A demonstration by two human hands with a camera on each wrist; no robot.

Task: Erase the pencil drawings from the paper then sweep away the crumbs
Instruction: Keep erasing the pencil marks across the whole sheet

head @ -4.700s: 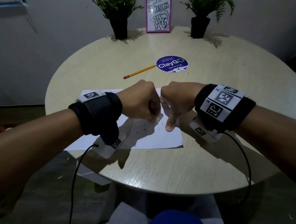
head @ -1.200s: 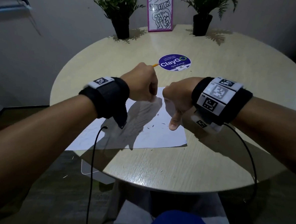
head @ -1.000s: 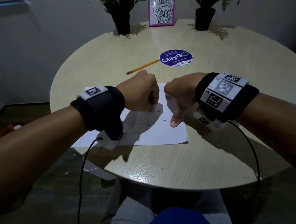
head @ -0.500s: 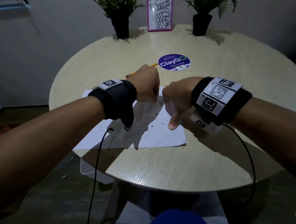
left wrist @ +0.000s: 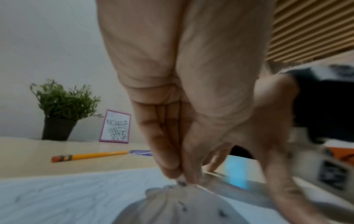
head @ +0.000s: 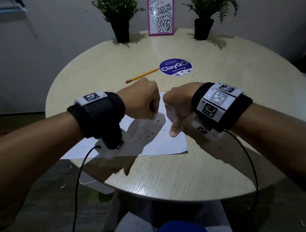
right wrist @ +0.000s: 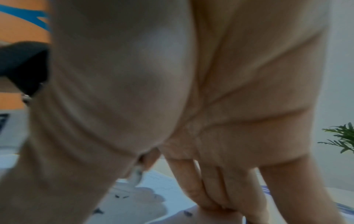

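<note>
Since half a second ago the left hand [head: 140,100] has drawn back toward the near edge of the table [head: 240,85], uncovering the whole pencil [head: 142,75]. Both fists hover knuckles-up over the paper's [head: 165,143] far right corner. The left hand's fingers are curled tight with the fingertips [left wrist: 172,171] pinched on something small and blurred; what it is, I cannot tell. The right hand [head: 178,103] has its fingers [right wrist: 220,189] pressed onto the sheet, thumb pointing down. Only the wrist views show dark crumbs [left wrist: 184,207] up close.
</note>
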